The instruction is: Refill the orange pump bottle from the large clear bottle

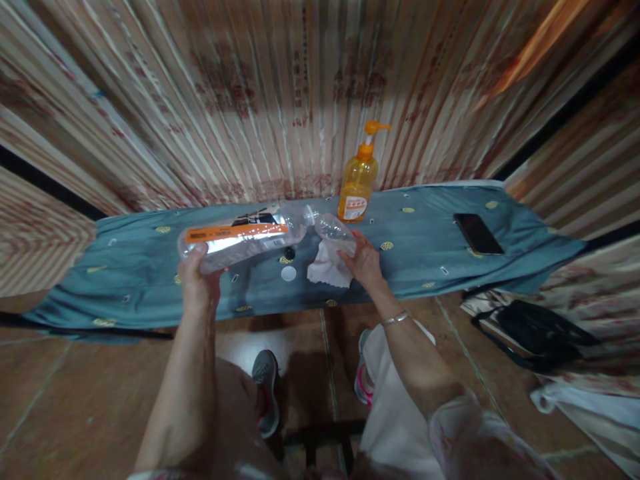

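My left hand [199,275] is wrapped round the base end of a large clear plastic bottle [250,250] with an orange, black and silver label. The bottle lies nearly level above the cloth, its uncapped neck pointing right. My right hand [365,259] is closed on a smaller clear plastic container [334,228], its end at the bottle's neck; whether the two touch I cannot tell. Below the container is a crumpled white tissue [330,265], close to my right fingers. A small black cap [289,253] and a flat white disc [289,274] lie under the bottle.
A pump bottle [357,183] of orange liquid stands at the back of the narrow table with its teal cloth [420,253]. A black phone [479,233] lies on the right. Pleated curtains [280,93] rise behind. A black bag [540,327] sits low at the right.
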Action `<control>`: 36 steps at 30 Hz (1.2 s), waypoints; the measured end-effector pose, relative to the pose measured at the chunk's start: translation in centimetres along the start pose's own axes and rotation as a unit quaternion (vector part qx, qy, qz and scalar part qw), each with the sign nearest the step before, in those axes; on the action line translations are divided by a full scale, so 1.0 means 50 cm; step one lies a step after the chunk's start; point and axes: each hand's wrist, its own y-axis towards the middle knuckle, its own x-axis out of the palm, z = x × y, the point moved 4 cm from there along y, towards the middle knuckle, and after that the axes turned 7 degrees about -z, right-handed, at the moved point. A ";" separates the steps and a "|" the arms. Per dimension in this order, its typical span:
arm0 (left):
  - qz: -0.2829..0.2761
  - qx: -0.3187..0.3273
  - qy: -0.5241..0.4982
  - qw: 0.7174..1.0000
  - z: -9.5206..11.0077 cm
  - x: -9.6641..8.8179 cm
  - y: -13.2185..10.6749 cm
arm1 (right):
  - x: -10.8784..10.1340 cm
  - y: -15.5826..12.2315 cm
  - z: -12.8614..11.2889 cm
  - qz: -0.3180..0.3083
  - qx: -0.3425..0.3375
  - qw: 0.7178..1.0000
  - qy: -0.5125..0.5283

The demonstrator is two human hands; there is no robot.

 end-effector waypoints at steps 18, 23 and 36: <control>0.000 0.038 -0.004 0.999 0.019 0.018 0.004 | -0.001 -0.007 -0.001 0.004 -0.005 1.000 -0.003; 0.034 0.035 0.008 0.999 0.019 0.012 0.006 | -0.003 -0.008 -0.003 0.004 -0.019 1.000 0.000; 0.033 0.075 0.020 0.996 0.021 0.006 0.018 | 0.002 -0.009 -0.002 0.010 -0.024 0.999 -0.029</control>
